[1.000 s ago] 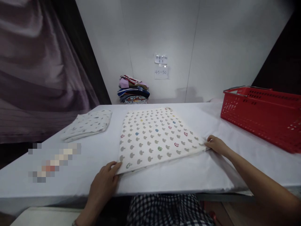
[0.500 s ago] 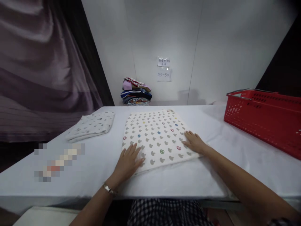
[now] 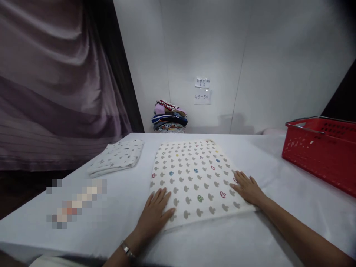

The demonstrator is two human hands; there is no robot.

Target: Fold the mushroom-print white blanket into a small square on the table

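Observation:
A folded white cloth with grey and coloured mushroom prints [image 3: 191,181] lies flat on the white-covered table [image 3: 125,207]. My left hand [image 3: 157,209] rests on its near left edge, fingers stretched out and thumb apart. On the right edge lies my right hand [image 3: 247,187], palm down with the fingers spread. Neither hand grips the fabric. Left of it is a second folded white cloth with small dark prints [image 3: 118,157], apart from both hands.
A red plastic basket [image 3: 319,155] stands at the right of the table. Several folded textiles form a stack [image 3: 169,116] by the back wall. Paper signs [image 3: 202,97] hang on that wall. A blurred-out item [image 3: 76,204] lies at the left, beside a purple curtain [image 3: 55,92].
The view has shifted, so everything sits lower and further right. Both hands stay flat on the mushroom-print cloth at its two sides, and the cloth looks unchanged.

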